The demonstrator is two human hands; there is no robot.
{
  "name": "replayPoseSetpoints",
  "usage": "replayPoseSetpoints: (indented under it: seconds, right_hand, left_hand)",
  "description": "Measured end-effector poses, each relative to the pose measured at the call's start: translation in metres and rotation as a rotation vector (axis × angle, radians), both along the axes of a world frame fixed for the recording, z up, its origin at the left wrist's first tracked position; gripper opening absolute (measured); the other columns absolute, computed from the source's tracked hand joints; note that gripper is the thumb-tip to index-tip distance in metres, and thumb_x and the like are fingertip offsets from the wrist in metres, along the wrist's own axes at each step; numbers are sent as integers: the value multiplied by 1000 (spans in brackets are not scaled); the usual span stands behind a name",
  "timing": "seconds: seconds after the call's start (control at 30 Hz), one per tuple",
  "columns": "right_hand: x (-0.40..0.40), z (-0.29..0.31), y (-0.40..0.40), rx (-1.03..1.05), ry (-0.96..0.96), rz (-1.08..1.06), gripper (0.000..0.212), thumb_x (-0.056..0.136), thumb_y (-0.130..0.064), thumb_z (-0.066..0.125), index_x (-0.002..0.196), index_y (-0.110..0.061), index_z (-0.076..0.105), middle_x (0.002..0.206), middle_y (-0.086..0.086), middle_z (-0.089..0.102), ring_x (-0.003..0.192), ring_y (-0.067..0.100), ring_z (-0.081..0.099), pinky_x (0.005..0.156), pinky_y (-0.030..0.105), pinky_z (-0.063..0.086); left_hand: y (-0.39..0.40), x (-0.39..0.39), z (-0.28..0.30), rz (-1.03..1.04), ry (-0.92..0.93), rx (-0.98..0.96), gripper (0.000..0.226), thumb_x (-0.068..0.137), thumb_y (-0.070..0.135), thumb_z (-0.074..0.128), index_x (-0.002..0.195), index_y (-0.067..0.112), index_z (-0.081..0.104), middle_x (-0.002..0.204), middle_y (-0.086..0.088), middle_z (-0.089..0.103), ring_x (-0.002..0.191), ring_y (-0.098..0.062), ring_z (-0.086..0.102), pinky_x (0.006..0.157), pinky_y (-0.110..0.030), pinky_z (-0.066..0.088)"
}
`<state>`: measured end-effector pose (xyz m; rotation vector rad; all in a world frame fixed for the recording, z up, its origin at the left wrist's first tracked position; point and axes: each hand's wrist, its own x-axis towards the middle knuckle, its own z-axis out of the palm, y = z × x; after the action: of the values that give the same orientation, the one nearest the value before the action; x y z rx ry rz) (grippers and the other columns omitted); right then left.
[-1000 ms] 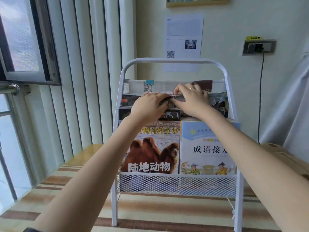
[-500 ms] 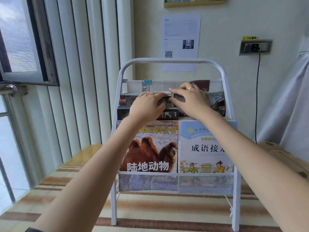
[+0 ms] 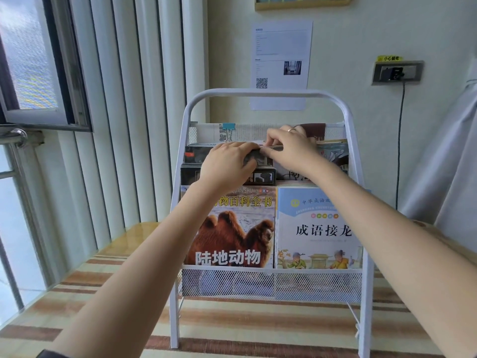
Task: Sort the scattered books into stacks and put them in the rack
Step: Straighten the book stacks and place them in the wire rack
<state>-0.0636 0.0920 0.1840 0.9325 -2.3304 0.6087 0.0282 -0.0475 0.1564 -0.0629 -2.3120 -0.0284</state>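
Observation:
A white metal rack (image 3: 260,93) with mesh pockets stands in front of me on a striped surface. Its lowest pocket holds a camel-cover book (image 3: 232,228) on the left and a pale blue book (image 3: 317,228) on the right. Dark-covered books (image 3: 192,157) fill the middle tiers, and a white clipped booklet (image 3: 214,133) leans in the top tier. My left hand (image 3: 228,164) and my right hand (image 3: 291,148) meet at the middle of the upper tiers, fingers closed on the top edges of the dark books there. The hands hide the book edges.
Behind the rack, a wall carries a printed sheet (image 3: 281,60) and a socket (image 3: 397,72) with a cable hanging down. White vertical blinds (image 3: 124,99) and a window (image 3: 28,60) are to the left. A grey curtain (image 3: 454,164) hangs on the right.
Both hands have stayed on the dark books in the upper tiers; the right fingers shifted slightly along the book tops. The view has barely moved.

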Motion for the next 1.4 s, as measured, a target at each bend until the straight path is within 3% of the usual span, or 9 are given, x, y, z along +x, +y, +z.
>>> replayPoseSetpoints:
  seconds: [0.13,0.27,0.37,0.57,0.77,1.0,1.17,1.3,1.4]
  right_hand:
    - [-1,7,2,55,-60,67,16,88,-45,53,86,-30,49,105,-6,50,116,22,36,95,49,30]
    - [-7,7,9,78,-41,108,11,91,-40,50,91,-29,51,102,-10,47,116,20,36,91,44,29]
    - [-10,6,8,91,-11,98,13,93,-42,45,92,-29,50,103,-10,46,116,18,35,84,39,24]
    - [-9,-6,-3,100,76,8,30,83,-60,49,89,-30,48,110,-6,47,117,19,31,85,40,22]
    - [-8,5,5,174,-6,78,19,91,-51,43,89,-33,45,115,-4,47,117,20,31,83,38,22]
    - [-10,16,9,242,-163,98,20,86,-54,51,88,-35,43,106,2,45,99,27,43,82,36,30]
    - [-14,23,9,249,-123,182,16,89,-47,52,80,-34,50,79,-16,49,94,14,43,83,40,30]
    - [-20,26,20,180,-122,233,14,87,-53,51,83,-43,60,94,-9,63,104,15,50,98,48,31]
    - [-19,18,11,216,-38,142,14,93,-44,47,89,-35,57,106,-5,59,118,19,35,95,43,25]
  left_hand:
    - [-1,0,0,-4,4,-6,38,94,26,42,129,22,54,124,0,63,113,-22,55,92,-32,37]
    - [-4,-1,-1,-9,-3,-5,38,94,28,41,130,23,54,123,1,63,113,-21,55,93,-33,37]
    - [-4,-3,-2,-6,-5,-4,38,94,27,40,130,22,53,125,0,62,114,-22,55,96,-33,37]
    - [-3,-8,-4,-10,15,9,35,94,27,42,125,20,55,123,-1,63,112,-23,56,93,-33,37]
    - [-4,-3,-2,-34,2,4,34,94,25,43,125,20,55,122,-1,63,110,-23,57,93,-32,37]
    - [-5,0,-2,-38,-4,-7,36,95,24,41,129,21,53,125,0,62,113,-22,55,93,-31,36]
    - [-7,0,-3,-35,8,-18,36,95,23,40,129,22,52,124,-1,62,114,-22,54,95,-32,36]
    - [-7,-2,-4,-31,12,-20,36,95,24,40,129,22,52,124,-2,62,114,-22,54,97,-32,35]
    - [-7,-5,-5,-21,16,-9,37,95,26,39,129,21,53,124,-2,62,115,-22,54,98,-32,34]
